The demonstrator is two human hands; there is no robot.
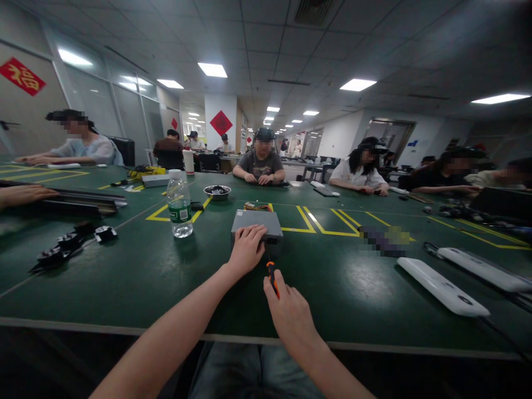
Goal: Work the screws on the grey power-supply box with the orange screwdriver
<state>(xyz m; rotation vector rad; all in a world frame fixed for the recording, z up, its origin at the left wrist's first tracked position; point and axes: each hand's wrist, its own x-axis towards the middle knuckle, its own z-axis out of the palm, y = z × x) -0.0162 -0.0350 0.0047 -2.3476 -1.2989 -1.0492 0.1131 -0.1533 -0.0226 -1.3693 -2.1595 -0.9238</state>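
Note:
A grey metal power supply unit (260, 220) sits on the green table straight in front of me, a bundle of coloured wires at its far side. My left hand (248, 245) holds it, fingers laid over the top and the near edge. In my right hand (291, 307) is a screwdriver (271, 271) with an orange and black handle, the fingers wrapped around it. Its shaft points at the unit's near face, close to the right corner. Whether the tip touches a screw is too small to tell.
A water bottle (179, 208) stands left of the unit, with a metal bowl (216, 192) behind it. Black parts (68, 244) and long dark strips lie left, near another person's hand (29, 195). White devices (443, 287) with cables lie right. Several people sit around the table.

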